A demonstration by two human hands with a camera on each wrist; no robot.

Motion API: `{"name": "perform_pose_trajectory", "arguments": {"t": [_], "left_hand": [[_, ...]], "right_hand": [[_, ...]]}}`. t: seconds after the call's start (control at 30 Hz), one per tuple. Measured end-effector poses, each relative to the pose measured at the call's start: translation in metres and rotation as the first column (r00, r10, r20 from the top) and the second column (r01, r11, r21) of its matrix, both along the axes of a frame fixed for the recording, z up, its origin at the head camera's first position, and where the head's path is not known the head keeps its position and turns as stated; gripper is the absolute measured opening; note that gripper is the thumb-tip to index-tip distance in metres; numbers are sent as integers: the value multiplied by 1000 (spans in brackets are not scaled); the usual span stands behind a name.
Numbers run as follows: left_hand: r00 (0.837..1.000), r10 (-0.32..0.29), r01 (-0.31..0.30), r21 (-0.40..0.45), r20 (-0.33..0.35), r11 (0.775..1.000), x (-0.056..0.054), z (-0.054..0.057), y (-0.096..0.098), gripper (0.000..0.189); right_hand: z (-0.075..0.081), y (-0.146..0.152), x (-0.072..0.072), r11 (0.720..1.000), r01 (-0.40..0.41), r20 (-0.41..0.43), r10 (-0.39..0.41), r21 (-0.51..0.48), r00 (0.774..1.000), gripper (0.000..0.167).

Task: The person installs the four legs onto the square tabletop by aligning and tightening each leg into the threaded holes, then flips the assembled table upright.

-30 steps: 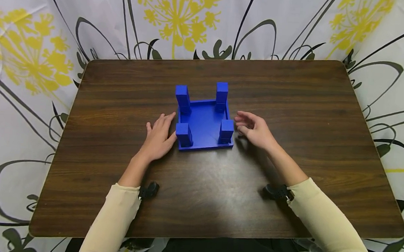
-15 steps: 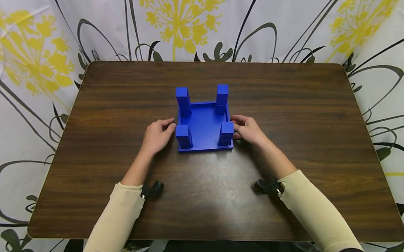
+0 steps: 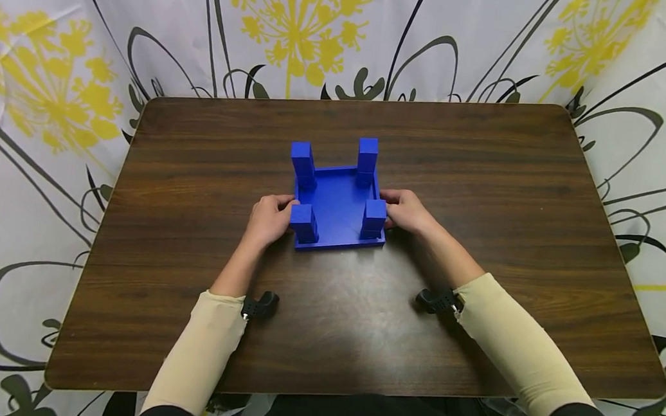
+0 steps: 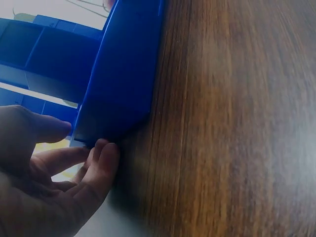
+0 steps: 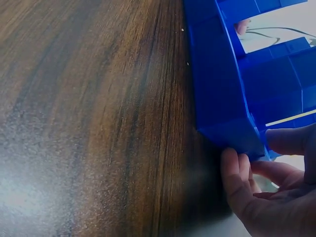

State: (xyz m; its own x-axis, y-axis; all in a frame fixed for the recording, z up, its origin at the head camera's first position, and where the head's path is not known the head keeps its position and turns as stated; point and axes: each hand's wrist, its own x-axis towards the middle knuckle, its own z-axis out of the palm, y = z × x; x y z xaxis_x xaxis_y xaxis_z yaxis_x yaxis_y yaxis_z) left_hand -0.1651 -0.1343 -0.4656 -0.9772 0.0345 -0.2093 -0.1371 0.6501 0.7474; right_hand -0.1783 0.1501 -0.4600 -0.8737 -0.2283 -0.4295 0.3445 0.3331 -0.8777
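Observation:
A small blue table (image 3: 338,211) lies upside down in the head view, with a low rim round its underside. Square blue legs stand upright at its corners, such as the back right leg (image 3: 366,162). My left hand (image 3: 270,218) holds its left edge beside the front left leg (image 3: 304,224). In the left wrist view the thumb (image 4: 54,129) is at the rim and the fingertips are at the outer side wall. My right hand (image 3: 407,211) grips the right edge; its thumb (image 5: 286,141) reaches over the rim, with fingers against the outside wall.
The brown wood-grain tabletop (image 3: 209,160) extends all round the blue table. Behind and beside it hangs a white curtain (image 3: 485,25) with yellow and grey plant patterns. Wrist cameras (image 3: 261,305) on black straps sit under both forearms.
My left hand has drawn its spread fingers in and moved right onto the left edge. My right hand has moved left onto the right edge. The blue table stays in place.

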Motion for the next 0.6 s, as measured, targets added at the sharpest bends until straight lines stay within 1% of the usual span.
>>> {"name": "perform_pose_trajectory", "arguments": {"t": [0.07,0.17,0.3,0.47,0.6], "left_hand": [[1000,-12,11,-42,-16,999,0,1,1,39],[998,-47,41,-102,-53,994,-1,3,1,40],[994,-76,64,-142,-81,988,-1,4,2,42],[995,-58,46,-152,-78,987,1,3,3,42],[993,-48,31,-150,-109,988,3,3,4,41]], "right_hand": [[0,0,0,1000,-2,2,2,19,1000,48],[1,1,0,999,3,-8,-2,45,1000,49],[1,1,0,998,15,-24,-13,66,1000,50],[-1,1,1,998,21,-18,-20,59,1000,51],[-3,1,3,999,38,-27,-38,35,999,49]]}}
